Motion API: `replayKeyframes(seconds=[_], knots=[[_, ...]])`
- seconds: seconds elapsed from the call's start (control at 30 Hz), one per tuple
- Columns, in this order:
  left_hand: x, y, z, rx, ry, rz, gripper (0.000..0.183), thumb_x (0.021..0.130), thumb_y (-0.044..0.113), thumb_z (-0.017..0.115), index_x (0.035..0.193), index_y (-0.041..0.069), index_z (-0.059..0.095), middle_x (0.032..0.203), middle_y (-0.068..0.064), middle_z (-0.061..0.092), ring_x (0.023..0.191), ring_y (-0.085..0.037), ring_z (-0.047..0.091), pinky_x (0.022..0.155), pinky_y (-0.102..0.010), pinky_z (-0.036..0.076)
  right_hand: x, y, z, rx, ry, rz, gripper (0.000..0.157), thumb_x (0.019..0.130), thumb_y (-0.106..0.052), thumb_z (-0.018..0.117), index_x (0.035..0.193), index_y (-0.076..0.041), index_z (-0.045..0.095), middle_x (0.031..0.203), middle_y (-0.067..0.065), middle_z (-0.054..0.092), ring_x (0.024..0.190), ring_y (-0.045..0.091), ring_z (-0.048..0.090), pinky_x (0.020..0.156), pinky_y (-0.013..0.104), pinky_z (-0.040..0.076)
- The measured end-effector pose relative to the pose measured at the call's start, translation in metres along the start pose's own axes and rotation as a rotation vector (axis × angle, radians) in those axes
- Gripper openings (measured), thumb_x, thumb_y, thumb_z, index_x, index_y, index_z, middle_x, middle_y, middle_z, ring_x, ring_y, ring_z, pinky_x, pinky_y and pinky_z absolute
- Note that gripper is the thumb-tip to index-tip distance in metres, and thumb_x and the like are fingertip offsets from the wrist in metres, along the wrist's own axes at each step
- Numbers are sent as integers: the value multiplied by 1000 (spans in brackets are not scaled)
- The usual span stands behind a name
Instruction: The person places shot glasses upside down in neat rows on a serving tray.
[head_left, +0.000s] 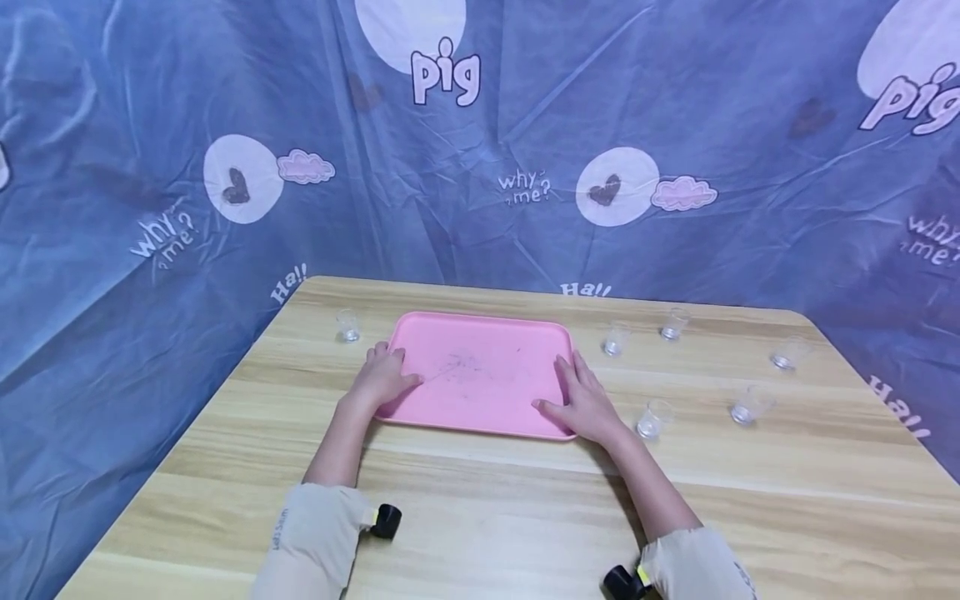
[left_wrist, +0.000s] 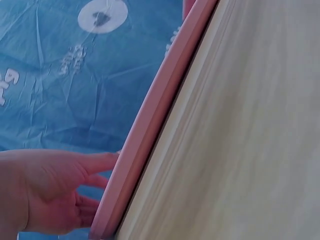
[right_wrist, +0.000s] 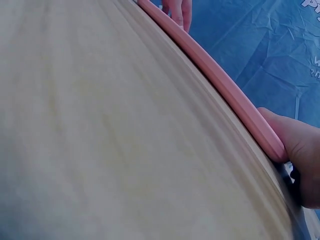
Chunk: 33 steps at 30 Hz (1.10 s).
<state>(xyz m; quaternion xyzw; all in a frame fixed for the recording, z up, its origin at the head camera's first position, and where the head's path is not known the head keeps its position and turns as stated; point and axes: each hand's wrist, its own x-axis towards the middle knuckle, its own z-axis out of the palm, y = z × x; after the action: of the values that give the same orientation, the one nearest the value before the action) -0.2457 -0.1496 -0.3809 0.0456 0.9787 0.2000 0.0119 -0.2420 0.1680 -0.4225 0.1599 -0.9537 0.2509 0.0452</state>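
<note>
A pink rectangular tray (head_left: pixel 480 375) lies flat on the wooden table, with small dark marks on its surface. My left hand (head_left: pixel 380 379) grips its left end, thumb over the rim and fingers along the outer side. At the opposite end my right hand (head_left: pixel 585 400) holds the tray the same way, thumb inside the rim. The left wrist view shows the tray's near edge (left_wrist: pixel 145 125) with the left hand (left_wrist: pixel 55 190) at its end. In the right wrist view the right thumb (right_wrist: pixel 282 122) lies over the tray's corner.
A small clear glass (head_left: pixel 347 326) stands left of the tray. Several more are spread on the right, among them one glass (head_left: pixel 654 418) close to my right forearm and another glass (head_left: pixel 615 338) beyond the right hand. A blue printed cloth (head_left: pixel 450 208) hangs behind the table (head_left: pixel 495 517).
</note>
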Motion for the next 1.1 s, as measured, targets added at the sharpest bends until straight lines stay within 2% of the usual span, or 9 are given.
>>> replayKeyframes(seconds=[0.17,0.3,0.43,0.57,0.7,0.87,1.0,1.1], knots=[[6,-20,-5,-225,34,45,56,75,19,57,121,-5,34,117,-25,31,106,-35,28,90,-46,25,-1,-3,0,15,14,6,87,65,-58,52,131,-10,21,134,17,3,118,35,9,89,55,18],[10,-37,-5,-432,53,98,53,74,2,54,121,-8,32,109,-25,41,98,-34,39,87,-41,33,-1,-4,-2,42,20,12,87,65,-54,55,131,-9,20,134,17,5,117,35,11,89,54,19],[10,-48,-3,-583,30,67,51,73,-4,51,120,-8,33,103,-23,47,88,-29,46,78,-34,41,2,-6,-7,147,95,51,79,69,-40,60,128,-2,24,128,21,23,113,34,24,91,47,24],[10,-52,-3,-641,14,40,49,72,-5,51,119,-8,36,101,-21,48,84,-26,47,73,-30,44,7,-6,-14,299,176,168,61,72,-23,60,121,2,35,110,21,45,99,30,43,85,39,35],[8,-54,-6,-645,5,35,48,72,-5,51,118,-8,37,103,-22,47,86,-28,48,72,-31,45,9,-4,-15,385,188,243,48,73,-10,57,116,3,41,99,19,52,89,27,49,77,34,43],[6,-56,-8,-632,7,14,46,72,-6,50,117,-8,38,103,-22,47,85,-28,47,72,-31,44,9,-3,-13,412,192,238,42,70,1,50,112,4,47,94,17,55,86,25,52,74,31,45],[5,-57,-9,-650,-8,-4,47,72,-7,49,117,-8,38,102,-20,46,83,-26,46,71,-29,44,9,-2,-13,450,179,248,41,70,1,51,111,3,48,94,16,55,85,23,51,71,29,45],[4,-58,-10,-650,-26,7,48,71,-6,50,117,-8,38,102,-20,46,83,-25,46,71,-28,44,9,1,-13,471,172,248,41,71,-1,53,111,2,48,95,15,54,85,23,51,70,28,46]])
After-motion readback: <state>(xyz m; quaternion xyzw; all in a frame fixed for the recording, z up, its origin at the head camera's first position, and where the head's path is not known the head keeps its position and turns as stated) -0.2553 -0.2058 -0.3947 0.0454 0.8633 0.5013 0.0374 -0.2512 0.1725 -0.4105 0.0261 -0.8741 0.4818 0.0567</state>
